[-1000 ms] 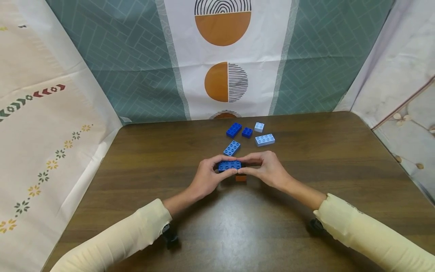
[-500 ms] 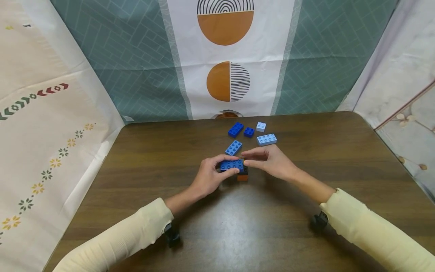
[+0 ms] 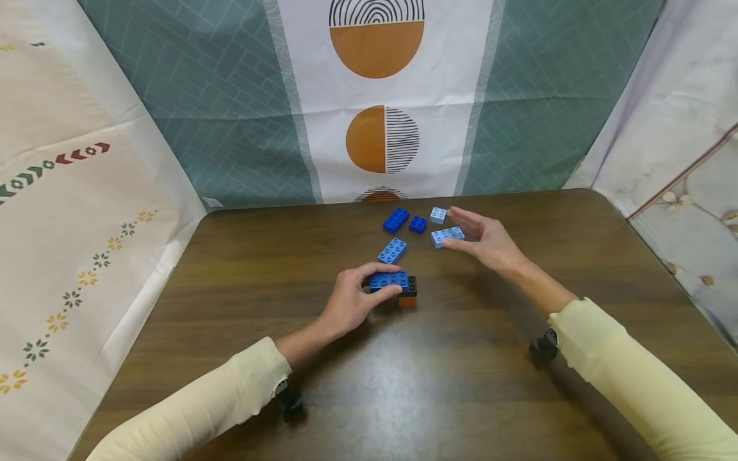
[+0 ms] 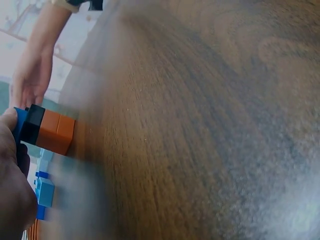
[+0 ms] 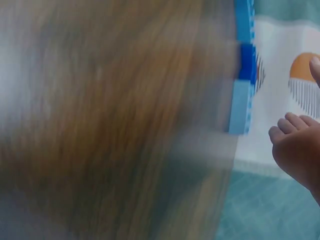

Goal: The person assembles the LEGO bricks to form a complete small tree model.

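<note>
My left hand (image 3: 353, 298) pinches a blue eight-stud brick (image 3: 389, 280) between thumb and fingers. That brick lies on top of a small stack, over a black brick (image 3: 412, 285) and orange bricks (image 3: 408, 301). From the left wrist, the black brick (image 4: 34, 124) and orange bricks (image 4: 56, 131) show side-on. At the right, my right hand (image 3: 491, 242) reaches over a light blue eight-stud brick (image 3: 445, 235), thumb and fingers spread apart. Its thumb overlaps the brick's near side; whether they touch I cannot tell.
Behind the stack lies a medium blue brick (image 3: 392, 251). Farther back are a dark blue long brick (image 3: 395, 220), a dark blue small brick (image 3: 418, 224) and a pale small brick (image 3: 438, 215). A patterned cloth (image 3: 230, 128) hangs beyond the wooden table (image 3: 259, 256).
My right hand has left the blue brick on the stack and moved back and right to the light blue brick. The left hand keeps its grip in place.
</note>
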`<action>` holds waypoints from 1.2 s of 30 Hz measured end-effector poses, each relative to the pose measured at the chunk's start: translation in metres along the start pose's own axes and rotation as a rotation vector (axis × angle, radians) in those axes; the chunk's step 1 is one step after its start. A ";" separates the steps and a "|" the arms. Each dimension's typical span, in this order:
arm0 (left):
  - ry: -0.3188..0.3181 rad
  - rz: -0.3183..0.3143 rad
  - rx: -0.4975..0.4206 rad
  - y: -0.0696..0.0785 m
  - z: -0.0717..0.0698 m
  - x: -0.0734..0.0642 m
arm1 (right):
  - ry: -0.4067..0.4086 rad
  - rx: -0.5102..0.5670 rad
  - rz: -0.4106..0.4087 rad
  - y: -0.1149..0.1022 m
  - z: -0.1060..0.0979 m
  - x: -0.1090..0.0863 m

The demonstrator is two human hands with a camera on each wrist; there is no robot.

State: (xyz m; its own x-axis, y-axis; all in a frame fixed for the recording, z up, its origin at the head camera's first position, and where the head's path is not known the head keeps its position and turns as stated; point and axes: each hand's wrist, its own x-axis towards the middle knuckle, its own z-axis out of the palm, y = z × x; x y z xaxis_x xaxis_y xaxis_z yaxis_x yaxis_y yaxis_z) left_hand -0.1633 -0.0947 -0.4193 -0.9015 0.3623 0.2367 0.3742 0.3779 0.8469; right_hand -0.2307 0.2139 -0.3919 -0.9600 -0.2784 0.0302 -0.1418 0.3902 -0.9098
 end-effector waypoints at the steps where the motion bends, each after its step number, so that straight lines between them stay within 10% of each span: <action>1: 0.001 0.001 0.004 0.000 0.000 0.000 | -0.008 -0.017 0.009 0.002 -0.002 0.001; 15: 0.000 -0.015 0.022 0.001 -0.002 -0.001 | -0.095 -0.089 0.115 0.023 -0.006 0.023; 36: -0.015 -0.014 0.019 -0.001 -0.002 0.001 | -0.032 -0.239 0.041 0.035 0.001 0.036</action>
State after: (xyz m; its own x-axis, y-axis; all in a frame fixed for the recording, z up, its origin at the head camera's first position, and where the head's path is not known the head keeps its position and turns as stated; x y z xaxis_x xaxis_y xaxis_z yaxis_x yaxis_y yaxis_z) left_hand -0.1648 -0.0964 -0.4186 -0.9035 0.3693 0.2174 0.3655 0.3992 0.8409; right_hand -0.2704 0.2169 -0.4227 -0.9586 -0.2840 -0.0215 -0.1592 0.5970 -0.7863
